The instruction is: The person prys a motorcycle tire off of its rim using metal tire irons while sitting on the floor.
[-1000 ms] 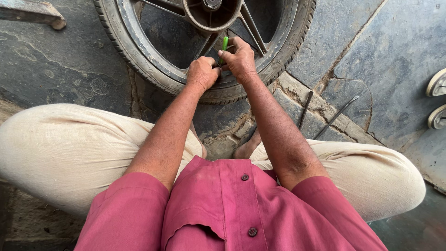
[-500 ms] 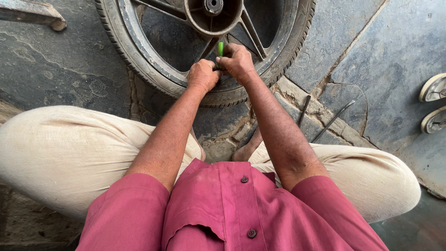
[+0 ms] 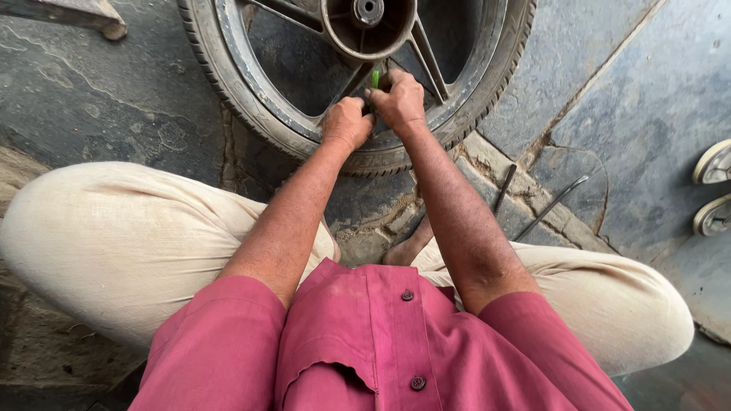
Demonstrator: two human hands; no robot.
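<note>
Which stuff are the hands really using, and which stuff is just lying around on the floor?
In use:
left hand
right hand
green tool, gripped between both hands
wheel, tyre on its rim

Lying about:
two thin metal rods
two round discs
metal bracket

Roadside or floor-level tyre-repair workshop. A motorcycle wheel (image 3: 358, 76) with tyre and alloy spokes lies flat on a cracked, stained stone-slab floor (image 3: 114, 114), under the worker's fingers. Two metal tyre levers (image 3: 533, 202) rest on the slabs to the right of the fingers; round metal parts (image 3: 714, 161) sit farther right.
</note>
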